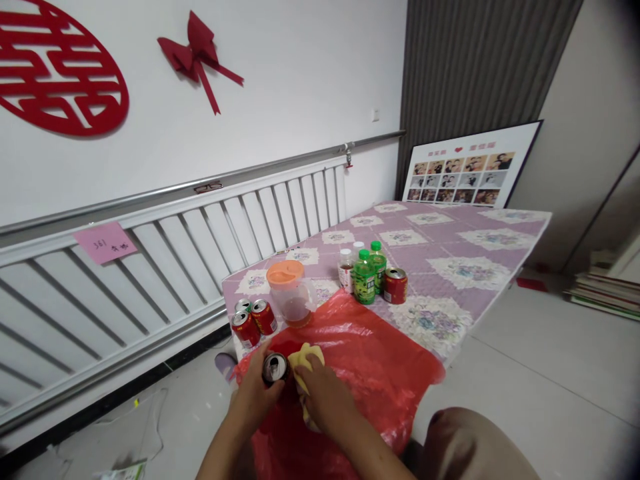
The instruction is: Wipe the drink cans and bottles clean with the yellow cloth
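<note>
My left hand is wrapped around a dark drink can, its opened top facing me. Close beside it, my right hand grips a yellow cloth, part of which hangs below the fingers. Whether the cloth touches the can I cannot tell. Under both hands spreads a red plastic sheet, draped over the near table edge. Just beyond my left hand, red cans and a green-topped can stand grouped together. A clear pitcher with an orange lid stands behind the hands.
Green bottles, white-capped bottles and another red can stand mid-table on a purple floral tablecloth. A white radiator runs along the wall at left. My knee is at lower right. A framed photo board leans behind the table.
</note>
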Motion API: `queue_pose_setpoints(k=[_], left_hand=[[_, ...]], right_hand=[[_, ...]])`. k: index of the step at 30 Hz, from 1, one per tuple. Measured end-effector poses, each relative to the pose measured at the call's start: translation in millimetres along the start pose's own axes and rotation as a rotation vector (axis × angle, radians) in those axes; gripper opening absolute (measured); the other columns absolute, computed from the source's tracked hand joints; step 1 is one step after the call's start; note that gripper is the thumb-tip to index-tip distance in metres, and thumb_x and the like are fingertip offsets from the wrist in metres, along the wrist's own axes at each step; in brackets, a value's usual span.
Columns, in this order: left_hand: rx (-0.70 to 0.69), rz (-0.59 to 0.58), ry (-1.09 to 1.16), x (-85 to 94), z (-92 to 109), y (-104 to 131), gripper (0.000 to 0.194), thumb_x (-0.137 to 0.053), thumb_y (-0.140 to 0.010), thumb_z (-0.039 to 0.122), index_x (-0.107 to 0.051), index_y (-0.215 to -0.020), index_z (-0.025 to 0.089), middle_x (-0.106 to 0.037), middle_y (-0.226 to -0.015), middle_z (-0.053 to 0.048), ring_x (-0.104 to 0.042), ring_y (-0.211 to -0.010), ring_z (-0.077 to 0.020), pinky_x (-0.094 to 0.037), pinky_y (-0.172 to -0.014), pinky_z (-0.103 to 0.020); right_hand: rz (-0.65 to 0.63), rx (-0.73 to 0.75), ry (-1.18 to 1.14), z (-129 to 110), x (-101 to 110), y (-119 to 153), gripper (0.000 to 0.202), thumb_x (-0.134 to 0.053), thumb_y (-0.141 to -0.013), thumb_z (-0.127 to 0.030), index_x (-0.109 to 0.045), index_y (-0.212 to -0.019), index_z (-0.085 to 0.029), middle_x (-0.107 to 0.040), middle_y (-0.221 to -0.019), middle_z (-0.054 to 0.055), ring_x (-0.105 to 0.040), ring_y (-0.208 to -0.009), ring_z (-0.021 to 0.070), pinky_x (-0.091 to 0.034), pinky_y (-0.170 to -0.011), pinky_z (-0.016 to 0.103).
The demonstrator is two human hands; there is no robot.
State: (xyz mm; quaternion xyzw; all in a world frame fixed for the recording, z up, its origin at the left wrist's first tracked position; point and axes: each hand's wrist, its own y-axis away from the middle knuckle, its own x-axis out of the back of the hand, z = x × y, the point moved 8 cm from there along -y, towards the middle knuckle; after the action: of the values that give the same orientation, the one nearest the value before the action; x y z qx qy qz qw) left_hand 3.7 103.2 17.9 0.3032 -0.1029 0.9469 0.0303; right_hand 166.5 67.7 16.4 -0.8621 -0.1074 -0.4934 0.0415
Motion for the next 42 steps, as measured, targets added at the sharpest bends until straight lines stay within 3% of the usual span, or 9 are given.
queue_pose_setpoints(k=[6,13,18,24,27,31,34,42], left_hand=[[0.001,-0.075,0.019,-1.7,3.2,-3.3,0.081,-0.060,-0.070,0.012,-0.041,-0.149,0.017,-0.056,-0.145,-0.014,-0.053,-0.137,-0.0287,-0.036,-0.120,-0.046],[-0.007,-0.067,0.061,-1.7,1.2,-3.9,0.081,-0.061,-0.068,0.014,-0.044,-0.147,0.018,-0.057,-0.146,-0.013,-0.052,-0.138,-0.0297,-0.034,-0.121,-0.047],[0.029,-0.118,0.086,-1.7,-3.7,-6.2,0.085,-0.062,-0.067,0.014,-0.040,-0.150,0.016,-0.058,-0.144,-0.015,-0.054,-0.135,-0.0299,-0.036,-0.120,-0.049],[0.028,-0.211,0.112,0.8,2.4,-9.1,0.087,-0.059,-0.067,0.009,-0.039,-0.151,0.021,-0.061,-0.143,-0.011,-0.056,-0.135,-0.0255,-0.037,-0.119,-0.043],[0.013,-0.163,0.087,0.4,2.4,-9.9,0.088,-0.062,-0.066,0.010,-0.038,-0.150,0.020,-0.059,-0.146,-0.013,-0.054,-0.138,-0.0272,-0.037,-0.120,-0.045],[0.035,0.017,-0.031,2.3,-3.9,-8.7,0.089,-0.073,-0.067,0.022,-0.039,-0.149,0.014,-0.051,-0.152,-0.020,-0.049,-0.142,-0.0340,-0.037,-0.120,-0.050],[0.058,0.115,-0.124,3.6,-6.4,-5.7,0.085,-0.074,-0.071,0.032,-0.042,-0.147,0.012,-0.054,-0.147,-0.022,-0.052,-0.138,-0.0370,-0.041,-0.115,-0.054],[0.032,0.084,-0.088,2.3,-5.9,-5.8,0.077,-0.067,-0.072,0.022,-0.044,-0.146,0.015,-0.057,-0.146,-0.018,-0.055,-0.136,-0.0320,-0.043,-0.115,-0.048]], right_hand=[[0.000,0.007,0.017,-1.0,2.9,-2.0,0.059,-0.054,-0.083,-0.011,-0.057,-0.139,-0.031,-0.049,-0.149,0.010,-0.061,-0.116,0.0302,-0.051,-0.092,0.041],[0.066,0.044,-0.054,-12.3,22.3,-6.7,0.065,-0.054,-0.082,-0.011,-0.052,-0.145,-0.025,-0.042,-0.156,0.013,-0.055,-0.127,0.0279,-0.044,-0.106,0.038],[-0.031,-0.019,0.009,-3.6,5.7,-1.2,0.063,-0.054,-0.082,-0.008,-0.056,-0.141,-0.029,-0.047,-0.152,0.012,-0.058,-0.121,0.0297,-0.048,-0.098,0.040],[-0.031,-0.067,0.074,1.9,-10.1,-0.9,0.071,-0.058,-0.080,-0.004,-0.049,-0.146,-0.029,-0.042,-0.158,0.013,-0.058,-0.121,0.0336,-0.049,-0.097,0.044],[-0.030,-0.071,0.084,2.2,-13.0,-2.6,0.073,-0.060,-0.079,-0.003,-0.049,-0.147,-0.028,-0.041,-0.158,0.013,-0.059,-0.119,0.0332,-0.051,-0.095,0.044],[-0.037,-0.074,0.096,2.7,-14.0,-2.6,0.067,-0.062,-0.080,-0.006,-0.053,-0.142,-0.030,-0.041,-0.158,0.011,-0.060,-0.118,0.0334,-0.052,-0.093,0.044],[-0.037,-0.073,0.098,2.6,-13.5,-1.8,0.066,-0.061,-0.081,-0.006,-0.053,-0.142,-0.031,-0.041,-0.158,0.011,-0.059,-0.118,0.0329,-0.051,-0.094,0.044],[0.008,-0.020,-0.011,-2.6,2.4,-1.8,0.056,-0.054,-0.082,-0.009,-0.059,-0.135,-0.029,-0.048,-0.151,0.010,-0.059,-0.116,0.0273,-0.048,-0.097,0.039]])
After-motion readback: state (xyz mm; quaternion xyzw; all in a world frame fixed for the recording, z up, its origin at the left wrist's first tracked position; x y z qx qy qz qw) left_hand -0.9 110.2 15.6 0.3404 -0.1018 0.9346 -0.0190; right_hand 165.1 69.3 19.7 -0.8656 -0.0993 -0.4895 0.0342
